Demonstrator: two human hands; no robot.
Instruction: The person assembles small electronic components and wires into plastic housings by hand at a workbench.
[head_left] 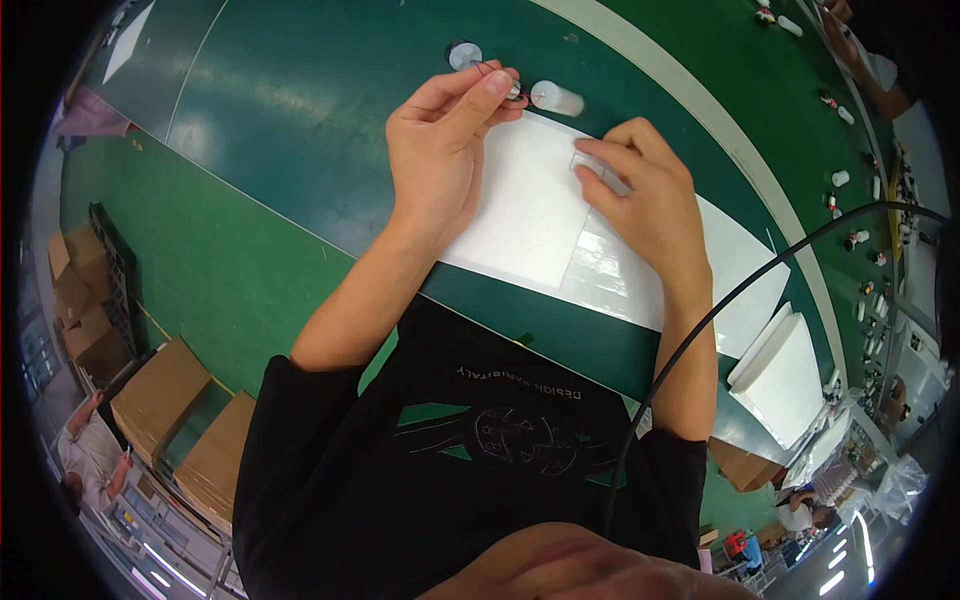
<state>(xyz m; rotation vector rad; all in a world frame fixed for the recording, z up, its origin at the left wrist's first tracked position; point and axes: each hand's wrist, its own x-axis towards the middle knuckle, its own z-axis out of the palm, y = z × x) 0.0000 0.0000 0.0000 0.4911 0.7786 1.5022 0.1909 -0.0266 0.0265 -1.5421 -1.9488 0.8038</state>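
Over the dark-green worktop (300, 130), the left hand (440, 140) is pinching a small silvery part (515, 90) beside a white plastic cylinder (558, 98); the right hand (645, 190) is hovering over flat white sheets (530, 200), grip unclear! Gentle pinching is likely sparing those thin wires (478, 66).

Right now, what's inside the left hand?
The left hand pinches a small part; only a bit shows, with thin wires beside it. The hand covers the rest, so I can't tell what it is.
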